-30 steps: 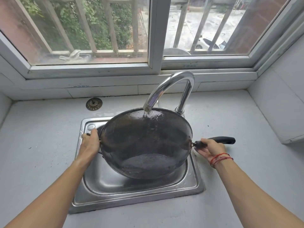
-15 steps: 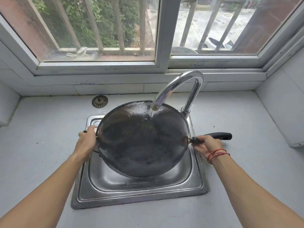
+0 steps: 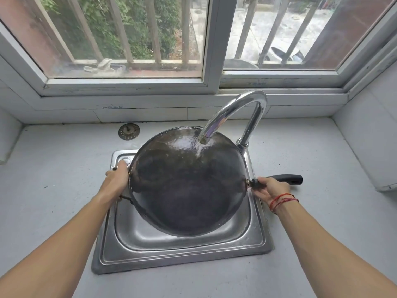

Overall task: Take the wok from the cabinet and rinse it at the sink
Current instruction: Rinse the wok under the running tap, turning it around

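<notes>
A dark round wok [image 3: 184, 188] hangs tilted over the steel sink [image 3: 180, 252], its inside facing me. Water runs from the curved chrome faucet [image 3: 234, 112] onto the wok's upper inner wall and spreads there. My left hand [image 3: 117, 179] grips the small side handle on the wok's left rim. My right hand [image 3: 268, 188] holds the long black handle [image 3: 287, 179] close to where it joins the pan. The sink's drain is hidden behind the wok.
A metal sink strainer [image 3: 129, 131] lies on the grey counter [image 3: 53, 179] behind the sink at left. A white window frame [image 3: 210, 50] runs along the back. A white wall block [image 3: 369, 151] stands at the right.
The wok has tipped up further toward me and shifted a little to the left under the faucet; the water now strikes its upper inner wall. Both hands keep their grips.
</notes>
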